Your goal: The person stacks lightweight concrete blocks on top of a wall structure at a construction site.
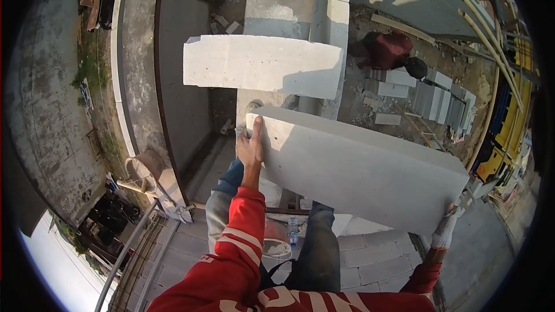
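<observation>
A long pale aerated concrete block point(358, 167) is held between my two hands, tilted down to the right in front of my legs. My bare left hand point(251, 147) grips its left end, with the thumb on the near face. At the lower right corner, my right hand point(445, 228) in a white glove grips the other end; most of its fingers are hidden. Just beyond, a second aerated concrete block point(254, 63) lies across the wall top, its upper left edge chipped.
A person point(390, 52) in a dark red top bends over among stacked blocks point(433, 101) on the lower ground. Between my legs stand a bucket point(277, 247) and a plastic bottle point(293, 231). A metal rail point(127, 260) runs at lower left, beside drops below the walls.
</observation>
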{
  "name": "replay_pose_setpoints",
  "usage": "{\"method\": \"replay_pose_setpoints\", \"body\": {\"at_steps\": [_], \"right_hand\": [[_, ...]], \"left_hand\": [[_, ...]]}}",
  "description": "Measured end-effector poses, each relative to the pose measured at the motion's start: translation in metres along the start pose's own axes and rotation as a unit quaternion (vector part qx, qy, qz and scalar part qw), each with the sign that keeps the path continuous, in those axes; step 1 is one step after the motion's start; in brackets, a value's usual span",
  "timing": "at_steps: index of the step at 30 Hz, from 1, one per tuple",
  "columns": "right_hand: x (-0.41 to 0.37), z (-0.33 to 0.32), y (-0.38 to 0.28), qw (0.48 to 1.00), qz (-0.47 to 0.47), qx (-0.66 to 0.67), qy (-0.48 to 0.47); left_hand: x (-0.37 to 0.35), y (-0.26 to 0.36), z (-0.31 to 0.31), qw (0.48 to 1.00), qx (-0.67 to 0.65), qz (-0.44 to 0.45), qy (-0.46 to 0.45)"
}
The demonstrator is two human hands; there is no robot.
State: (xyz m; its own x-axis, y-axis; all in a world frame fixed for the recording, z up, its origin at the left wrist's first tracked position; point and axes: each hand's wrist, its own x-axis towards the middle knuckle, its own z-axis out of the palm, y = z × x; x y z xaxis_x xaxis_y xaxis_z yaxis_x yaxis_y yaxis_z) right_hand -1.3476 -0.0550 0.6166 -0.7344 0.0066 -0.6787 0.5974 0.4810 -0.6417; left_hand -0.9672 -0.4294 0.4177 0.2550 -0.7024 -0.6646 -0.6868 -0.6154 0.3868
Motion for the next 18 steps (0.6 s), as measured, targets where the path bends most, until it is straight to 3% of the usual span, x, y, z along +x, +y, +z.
{"method": "replay_pose_setpoints", "body": {"at_steps": [1,4,6,8,9,13,16,18], "right_hand": [[0.030,0.038,0.023,0.999,0.020,0.031,-0.033],[0.132,0.154,0.103,0.985,0.038,0.089,-0.141],[0.156,0.248,0.117,0.974,0.064,0.104,-0.189],[0.159,0.319,0.121,0.970,0.046,0.079,-0.225],[0.170,0.347,0.127,0.966,0.042,0.091,-0.239],[0.169,0.406,0.139,0.971,-0.017,0.124,-0.203],[0.159,0.423,0.124,0.988,-0.036,0.041,-0.147],[0.169,0.426,0.118,0.979,-0.004,0.034,-0.203]], "left_hand": [[0.051,-0.017,-0.007,0.999,0.031,0.020,0.040],[0.143,0.012,-0.061,0.982,0.087,0.041,0.163],[0.168,0.054,-0.106,0.989,0.085,0.048,0.108],[0.229,0.050,-0.120,0.965,0.116,0.062,0.227],[0.250,0.057,-0.132,0.966,0.134,0.054,0.216],[0.297,0.075,-0.147,0.970,0.125,0.049,0.204],[0.318,0.074,-0.139,0.970,0.127,0.051,0.199],[0.324,0.074,-0.130,0.974,0.128,0.048,0.183]]}}
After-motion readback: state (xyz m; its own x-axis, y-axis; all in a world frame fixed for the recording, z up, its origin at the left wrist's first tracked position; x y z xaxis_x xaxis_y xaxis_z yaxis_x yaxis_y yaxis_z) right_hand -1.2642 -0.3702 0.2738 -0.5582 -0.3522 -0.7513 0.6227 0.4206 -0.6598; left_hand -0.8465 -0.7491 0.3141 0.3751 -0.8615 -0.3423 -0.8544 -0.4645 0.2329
